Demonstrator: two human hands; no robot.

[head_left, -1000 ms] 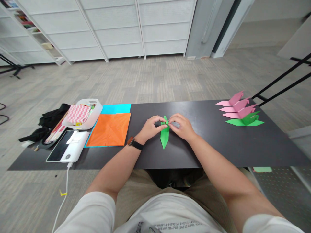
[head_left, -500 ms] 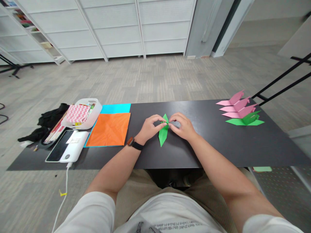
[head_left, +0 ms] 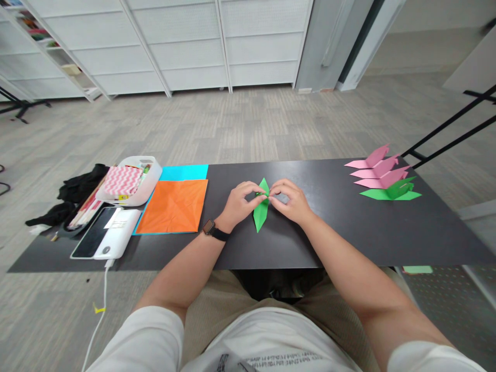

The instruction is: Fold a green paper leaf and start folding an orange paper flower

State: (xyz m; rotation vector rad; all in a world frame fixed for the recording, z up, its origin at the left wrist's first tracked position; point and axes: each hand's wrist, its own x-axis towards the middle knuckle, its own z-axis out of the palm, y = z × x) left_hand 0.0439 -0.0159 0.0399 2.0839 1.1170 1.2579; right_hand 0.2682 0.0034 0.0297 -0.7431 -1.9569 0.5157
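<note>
A green origami crane (head_left: 261, 214) is between my two hands near the middle of the dark table. Its two pointed wings stretch toward and away from me. My left hand (head_left: 243, 204) pinches its centre from the left, thumb and index finger together. From the other side, my right hand (head_left: 289, 200) pinches the crane's narrow end close to the left fingertips. The fingers hide the small folds at the middle.
Three pink paper cranes (head_left: 382, 173) and a green one (head_left: 397, 191) stand in a row at the table's right. On the left lie orange paper (head_left: 172, 206), blue paper (head_left: 186, 172), a white basket (head_left: 155, 175), a phone (head_left: 93, 233) and a white power bank (head_left: 121, 232) with a cable.
Almost nothing differs. Both hands keep their pinch on the green crane, whose wings have shifted very slightly; the view has moved a little.
</note>
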